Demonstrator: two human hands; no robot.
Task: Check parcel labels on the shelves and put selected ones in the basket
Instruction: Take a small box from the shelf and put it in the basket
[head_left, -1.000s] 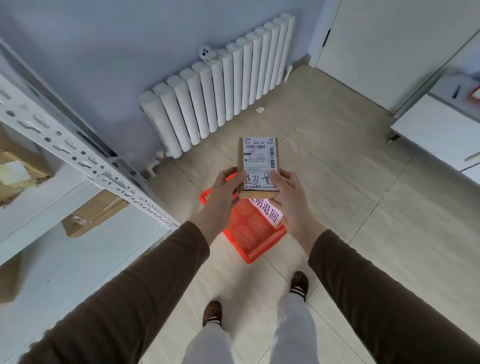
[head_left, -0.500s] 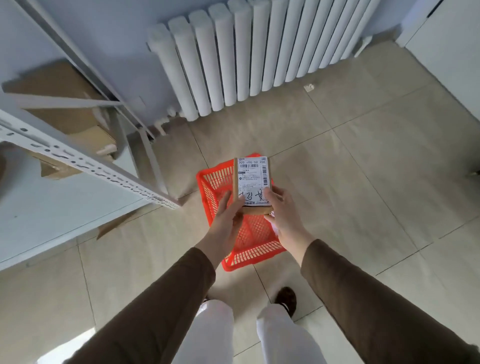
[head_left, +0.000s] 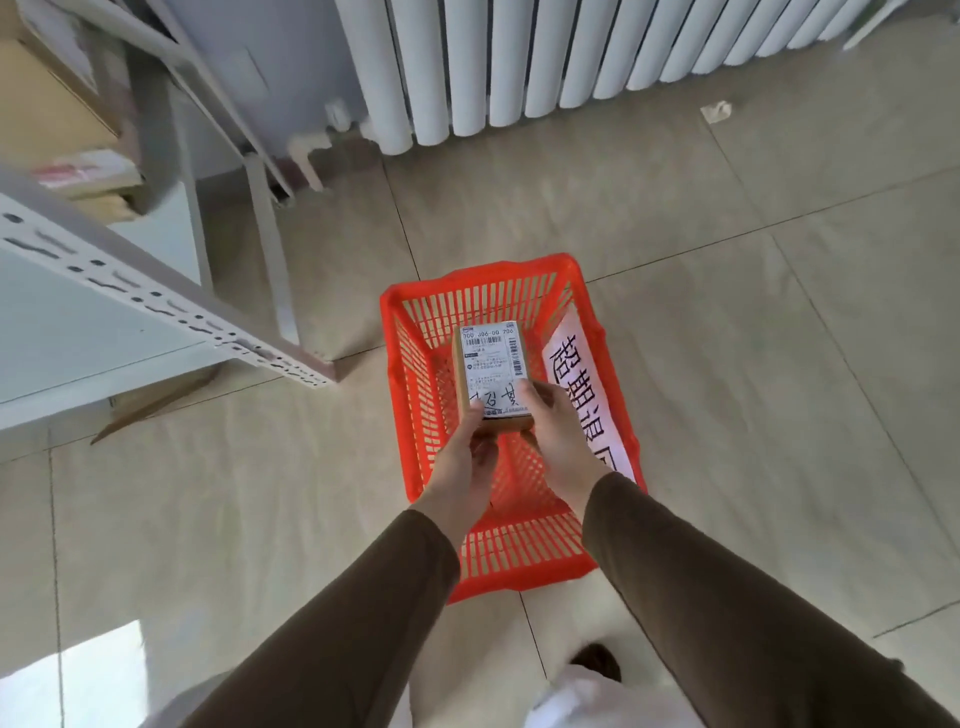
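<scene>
Holding one labelled cardboard parcel (head_left: 491, 376) with both hands: left hand (head_left: 465, 460) pinches its near-left edge, right hand (head_left: 558, 434) grips its near-right corner, thumb on the shipping label (head_left: 491, 364). Directly below the hands, one red plastic basket (head_left: 511, 553) on the floor, the parcel inside its rim outline. One white sign (head_left: 587, 395) right of the right hand. Shelf rack (head_left: 130, 280) left, a few boxes on it; one radiator (head_left: 519, 62) ahead.
</scene>
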